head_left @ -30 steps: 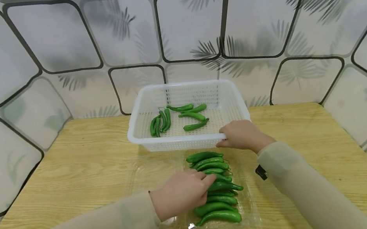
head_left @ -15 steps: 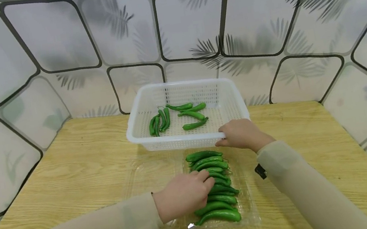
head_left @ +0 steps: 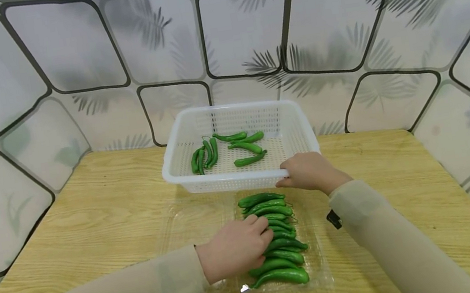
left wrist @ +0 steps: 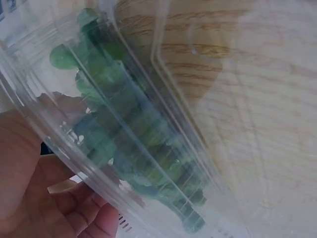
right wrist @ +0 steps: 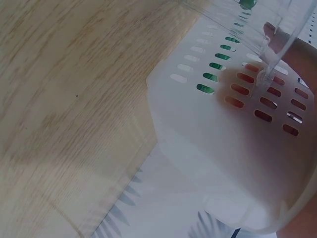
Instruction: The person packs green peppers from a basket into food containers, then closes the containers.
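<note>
Several green chili peppers (head_left: 279, 277) lie side by side in a column in the right half of an unfolded clear plastic clamshell box (head_left: 196, 220). From the left, my left hand (head_left: 235, 250) reaches over the middle of the column and pinches a darker green chili pepper (head_left: 287, 243); the fingertips are mostly hidden. The left wrist view shows this hand (left wrist: 59, 198) with curled fingers beside the clear plastic, the peppers (left wrist: 129, 129) blurred behind it. My right hand (head_left: 309, 172) grips the front rim of a white perforated basket (head_left: 230, 176), near its right corner.
Inside the basket are several more loose green chili peppers (head_left: 246, 149). The basket stands at the back of a wooden table (head_left: 126, 183), close to a patterned cloth backdrop (head_left: 245, 33). The clamshell's lid half lies flat under my left forearm.
My left hand's fingers have drawn in slightly to the left, and the darker pepper under them has shifted a little left and toward me. The right hand and basket stay put.
</note>
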Demonstrator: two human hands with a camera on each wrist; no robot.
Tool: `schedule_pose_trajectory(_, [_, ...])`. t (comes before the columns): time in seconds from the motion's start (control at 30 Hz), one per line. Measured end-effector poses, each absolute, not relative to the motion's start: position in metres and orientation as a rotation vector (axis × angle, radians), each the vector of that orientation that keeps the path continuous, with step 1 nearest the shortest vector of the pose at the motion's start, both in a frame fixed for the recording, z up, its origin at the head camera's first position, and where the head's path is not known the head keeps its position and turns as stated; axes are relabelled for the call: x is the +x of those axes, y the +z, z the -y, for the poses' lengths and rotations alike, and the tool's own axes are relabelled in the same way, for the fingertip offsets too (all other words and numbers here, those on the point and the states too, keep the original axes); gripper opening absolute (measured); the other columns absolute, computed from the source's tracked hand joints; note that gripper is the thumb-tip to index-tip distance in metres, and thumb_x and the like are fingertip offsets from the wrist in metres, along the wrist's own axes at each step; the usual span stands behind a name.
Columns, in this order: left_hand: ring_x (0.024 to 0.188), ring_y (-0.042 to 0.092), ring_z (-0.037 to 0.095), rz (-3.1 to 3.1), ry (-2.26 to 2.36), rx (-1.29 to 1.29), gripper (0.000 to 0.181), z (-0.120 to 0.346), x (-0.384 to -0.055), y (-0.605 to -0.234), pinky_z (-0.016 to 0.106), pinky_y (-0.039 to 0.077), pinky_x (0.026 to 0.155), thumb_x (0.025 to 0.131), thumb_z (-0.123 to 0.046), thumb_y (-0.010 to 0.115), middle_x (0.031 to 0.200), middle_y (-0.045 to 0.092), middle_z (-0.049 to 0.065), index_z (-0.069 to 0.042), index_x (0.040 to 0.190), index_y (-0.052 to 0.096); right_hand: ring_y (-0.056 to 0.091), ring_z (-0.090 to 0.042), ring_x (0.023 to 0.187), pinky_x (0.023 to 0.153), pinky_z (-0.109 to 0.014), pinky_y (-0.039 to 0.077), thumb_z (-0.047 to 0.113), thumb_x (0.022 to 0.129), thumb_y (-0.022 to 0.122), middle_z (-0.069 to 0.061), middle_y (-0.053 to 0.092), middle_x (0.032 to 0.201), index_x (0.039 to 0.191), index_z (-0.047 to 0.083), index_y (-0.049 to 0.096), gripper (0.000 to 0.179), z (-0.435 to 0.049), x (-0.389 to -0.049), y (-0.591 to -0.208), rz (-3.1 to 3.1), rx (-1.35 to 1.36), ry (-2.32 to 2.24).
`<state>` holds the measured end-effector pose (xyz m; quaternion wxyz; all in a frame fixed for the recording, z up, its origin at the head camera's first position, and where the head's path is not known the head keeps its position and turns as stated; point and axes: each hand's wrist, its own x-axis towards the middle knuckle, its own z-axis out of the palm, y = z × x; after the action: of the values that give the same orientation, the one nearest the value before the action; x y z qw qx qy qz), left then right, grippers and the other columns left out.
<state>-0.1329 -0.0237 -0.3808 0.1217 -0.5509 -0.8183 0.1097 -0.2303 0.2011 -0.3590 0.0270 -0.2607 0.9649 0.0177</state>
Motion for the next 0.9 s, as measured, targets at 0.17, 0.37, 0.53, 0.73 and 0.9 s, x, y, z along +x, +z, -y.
schedule_pose_trajectory(0.17, [0.071, 0.041, 0.010, 2.411, 0.387, -1.613, 0.040, 0.024, -0.134, -0.381, 0.019, 0.042, 0.058, 0.083, -0.049, 0.064, 0.089, 0.049, -0.003, -0.016, 0.104, 0.065, 0.046, -0.012, 0.049, 0.044, -0.029, 0.033, 0.047, 0.085, 0.064, 0.005, 0.049, 0.057, 0.066, 0.018, 0.050, 0.036, -0.202, -0.231, -0.361, -2.984, -0.808, 0.066])
schedule_pose_trajectory(0.37, [0.074, 0.041, 0.010, 2.425, 0.428, -1.631, 0.051, 0.026, -0.136, -0.380, 0.020, 0.042, 0.064, 0.085, -0.056, 0.058, 0.094, 0.050, -0.002, -0.014, 0.115, 0.063, 0.047, -0.012, 0.050, 0.044, -0.029, 0.034, 0.047, 0.085, 0.063, 0.004, 0.050, 0.058, 0.066, 0.018, 0.051, 0.037, -0.202, -0.231, -0.360, -2.980, -0.803, 0.069])
schedule_pose_trajectory(0.53, [0.080, 0.047, 0.013, 2.438, 0.311, -1.614, 0.049, 0.030, -0.143, -0.370, 0.025, 0.045, 0.071, 0.089, -0.051, 0.055, 0.101, 0.052, 0.001, -0.012, 0.117, 0.062, 0.046, -0.012, 0.049, 0.044, -0.029, 0.034, 0.047, 0.085, 0.064, 0.005, 0.050, 0.058, 0.067, 0.019, 0.051, 0.036, -0.201, -0.231, -0.359, -2.980, -0.805, 0.065])
schedule_pose_trajectory(0.73, [0.097, 0.053, 0.019, 2.395, 0.075, -1.494, 0.036, 0.038, -0.160, -0.359, 0.030, 0.047, 0.081, 0.089, -0.037, 0.061, 0.113, 0.054, 0.007, -0.009, 0.111, 0.065, 0.048, -0.012, 0.051, 0.044, -0.030, 0.037, 0.047, 0.084, 0.064, 0.005, 0.053, 0.060, 0.069, 0.019, 0.054, 0.033, -0.201, -0.231, -0.359, -2.983, -0.805, 0.062])
schedule_pose_trajectory(0.9, [0.103, 0.054, 0.024, 2.359, -0.034, -1.371, 0.029, 0.044, -0.178, -0.358, 0.035, 0.048, 0.083, 0.086, -0.029, 0.065, 0.117, 0.055, 0.010, -0.009, 0.108, 0.066, 0.050, -0.012, 0.052, 0.045, -0.031, 0.039, 0.047, 0.084, 0.064, 0.005, 0.055, 0.062, 0.072, 0.019, 0.057, 0.032, -0.201, -0.231, -0.359, -2.983, -0.806, 0.079])
